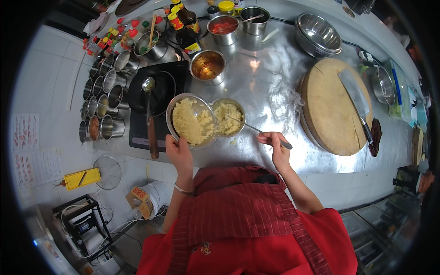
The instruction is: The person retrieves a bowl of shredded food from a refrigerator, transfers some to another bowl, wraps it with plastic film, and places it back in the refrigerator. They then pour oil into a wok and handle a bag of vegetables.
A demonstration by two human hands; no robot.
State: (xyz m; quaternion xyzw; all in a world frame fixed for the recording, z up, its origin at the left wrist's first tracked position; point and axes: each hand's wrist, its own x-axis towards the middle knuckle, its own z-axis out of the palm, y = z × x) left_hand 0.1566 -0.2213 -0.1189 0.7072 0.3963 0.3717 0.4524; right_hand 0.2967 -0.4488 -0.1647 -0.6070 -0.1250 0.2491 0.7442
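Observation:
My left hand [179,151] grips the near rim of a clear bowl [202,146], tilted so that its right edge meets a smaller round container [244,118]. Pale yellow minced food [187,120], perhaps garlic, lies in the bowl. More of the same mince [227,117] fills the smaller container. My right hand [277,147] holds a long-handled metal utensil [254,128], probably a spoon. Its tip is sunk in the mince of the smaller container and is hidden there. A few crumbs of mince lie on the steel worktop [254,154] near the container.
Left of the bowl, a black wok [144,92] with a wooden-handled ladle [151,127] sits on an induction cooker [137,137]. A sauce-stained metal pot [208,67] stands behind. To the right, a cleaver [355,92] rests on a round wooden chopping block [330,113]. Steel bowls [318,34] are stacked at the back.

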